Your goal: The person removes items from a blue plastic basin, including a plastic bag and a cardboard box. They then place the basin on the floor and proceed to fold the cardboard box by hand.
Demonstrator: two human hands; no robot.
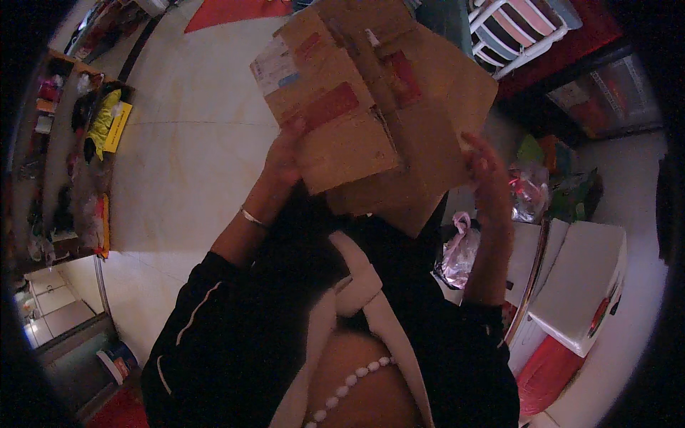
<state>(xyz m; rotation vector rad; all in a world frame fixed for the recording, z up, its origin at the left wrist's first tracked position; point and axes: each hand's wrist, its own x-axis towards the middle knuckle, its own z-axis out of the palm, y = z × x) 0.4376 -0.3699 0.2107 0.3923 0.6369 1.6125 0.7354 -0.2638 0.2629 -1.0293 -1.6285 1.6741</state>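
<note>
A flattened brown cardboard box (342, 155) with red tape strips and a white label bearing writing is in front of my body, its flaps overlapping unevenly. At its left edge my left hand (289, 152) grips the cardboard, with the thumb on the face near a red strip. My right hand (481, 160) is at the right edge of another cardboard panel (428, 144), fingers bent against or just beside it; whether it grips is not plain. The lower flaps hang in front of my dark clothing.
Shelves with packets (109, 125) stand at the left. A white plastic rack (522, 32) is at the upper right. Plastic bags (460, 251) and a white box-shaped container (578, 283) lie at the right. A red mat (235, 12) is on the floor ahead.
</note>
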